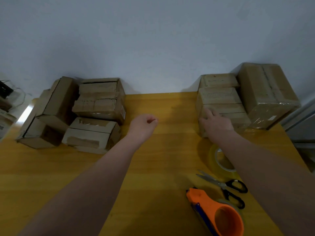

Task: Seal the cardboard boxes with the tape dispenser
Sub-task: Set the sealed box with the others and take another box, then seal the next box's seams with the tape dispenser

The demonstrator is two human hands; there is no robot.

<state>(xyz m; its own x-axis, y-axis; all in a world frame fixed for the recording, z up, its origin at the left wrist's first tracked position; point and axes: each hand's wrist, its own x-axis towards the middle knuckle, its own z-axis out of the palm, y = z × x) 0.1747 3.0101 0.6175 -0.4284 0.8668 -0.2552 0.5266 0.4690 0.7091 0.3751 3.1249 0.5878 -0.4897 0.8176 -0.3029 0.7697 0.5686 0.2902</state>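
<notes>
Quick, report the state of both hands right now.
Left hand: closed in a fist, holding nothing.
Right hand: open, fingers resting on a cardboard box in the right-side group.

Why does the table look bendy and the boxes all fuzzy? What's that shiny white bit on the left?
Head view: the wide-angle lens bows the table; dim light and soft focus blur the left boxes and right boxes; the white bit is glare beside the left boxes; clear tape on the right boxes gleams too.
</notes>
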